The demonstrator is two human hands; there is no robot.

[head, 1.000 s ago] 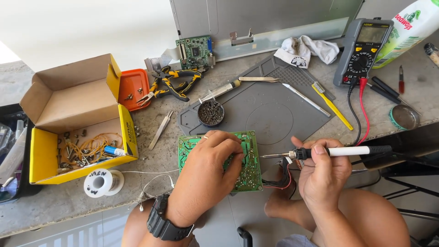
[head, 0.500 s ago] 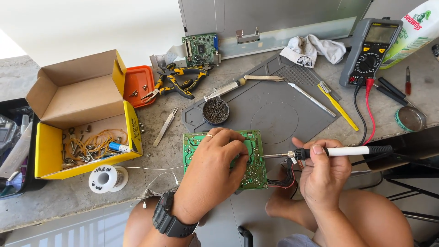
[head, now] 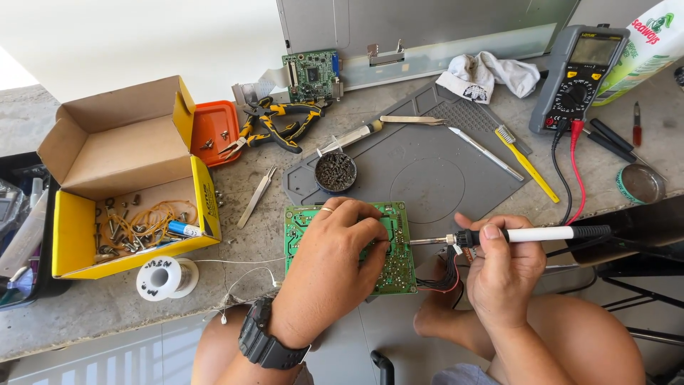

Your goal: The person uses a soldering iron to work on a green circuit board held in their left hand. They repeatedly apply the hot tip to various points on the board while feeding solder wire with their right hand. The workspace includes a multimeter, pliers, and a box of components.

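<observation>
My left hand (head: 335, 257) lies palm-down on a green circuit board (head: 399, 267) at the near edge of the stone counter, fingers curled over its middle. It wears a ring and a black wristwatch (head: 267, 342). My right hand (head: 502, 274) grips a soldering iron (head: 531, 234) with a white-and-black handle. The iron lies level and its metal tip points left at the board's right edge. A bundle of red and black wires (head: 445, 278) hangs from the board's right side between the two hands.
A grey work mat (head: 427, 160) holds a round tin of brass wool (head: 335, 171), a brush and a yellow toothbrush (head: 524, 160). An open yellow box (head: 121, 178) with screws, a solder spool (head: 160, 278), pliers (head: 274, 125), tweezers and a multimeter (head: 577, 75) surround it.
The view has shifted a little. Both hands stay on the board and the iron, with the iron's tip still at the board's right edge.
</observation>
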